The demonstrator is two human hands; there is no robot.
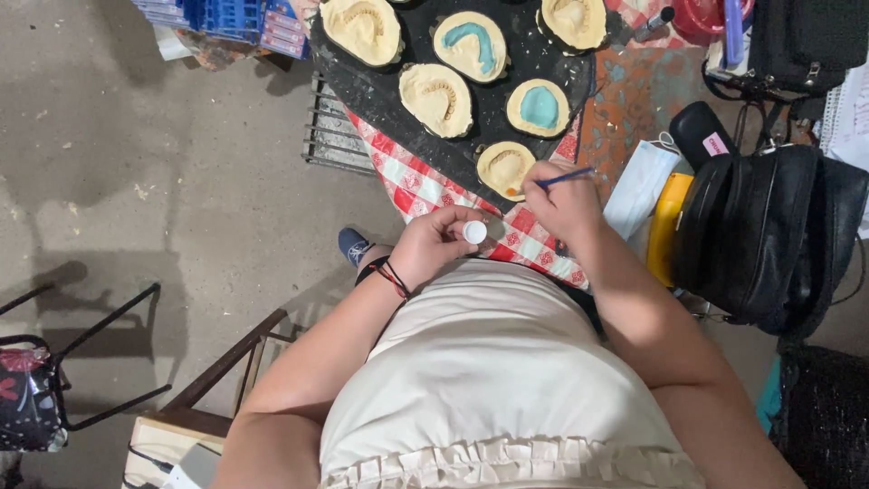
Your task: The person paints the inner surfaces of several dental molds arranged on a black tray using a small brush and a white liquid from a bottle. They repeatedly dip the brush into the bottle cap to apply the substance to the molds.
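Pinching a thin blue-handled brush, the right hand has its grip clamped on the shaft, with the tip touching the near edge of the closest dental plaster cast. The left hand has its grip closed round a small white-capped bottle, held just beside the bench edge. Doing this well likely means light, short strokes with the wrist steadied. Four more casts, two carrying teal material, lie on the black tray beyond.
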